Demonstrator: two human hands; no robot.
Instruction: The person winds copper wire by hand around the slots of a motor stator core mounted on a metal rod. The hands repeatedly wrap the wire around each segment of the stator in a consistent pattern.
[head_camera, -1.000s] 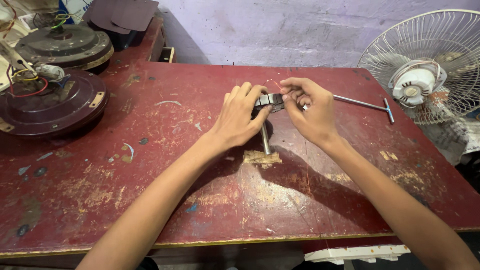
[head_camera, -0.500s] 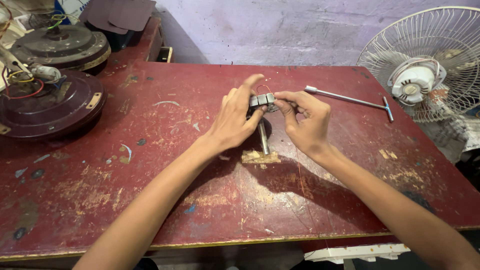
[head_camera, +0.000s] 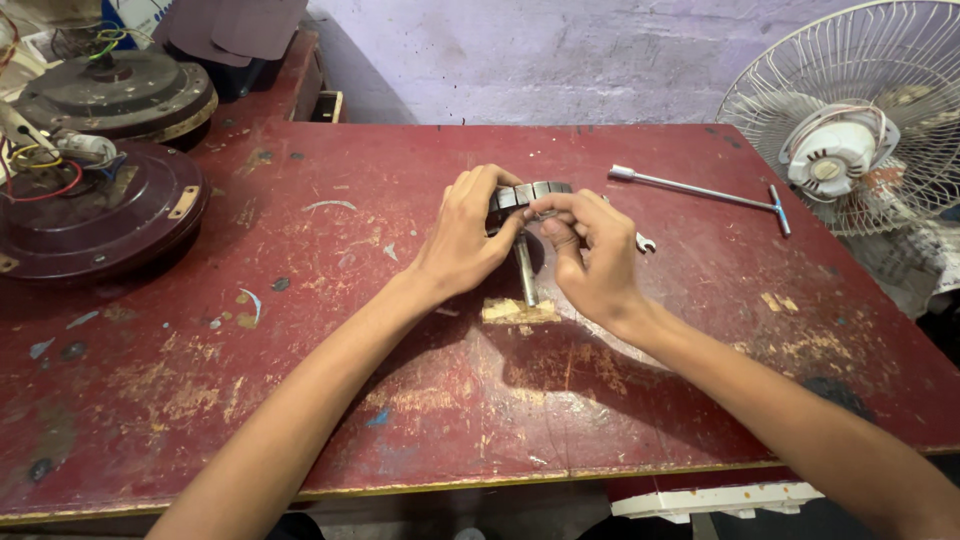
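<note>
Worn red desk (head_camera: 300, 420), paint chipped and scratched, set against pale purple wall (head_camera: 560, 60). Two dark ceiling fan motors (head_camera: 110, 200) with loose wires at left edge; white table fan (head_camera: 850, 130) with wire guard at right. T-handle socket wrench (head_camera: 700, 188) lies behind hands, apart from them. At desk centre, left hand (head_camera: 465, 240) and right hand (head_camera: 595, 255) both clasp round grey fan rotor (head_camera: 530, 193), its shaft (head_camera: 526, 270) angled down to desk. Small spanner (head_camera: 645, 241) just beside right hand
</note>
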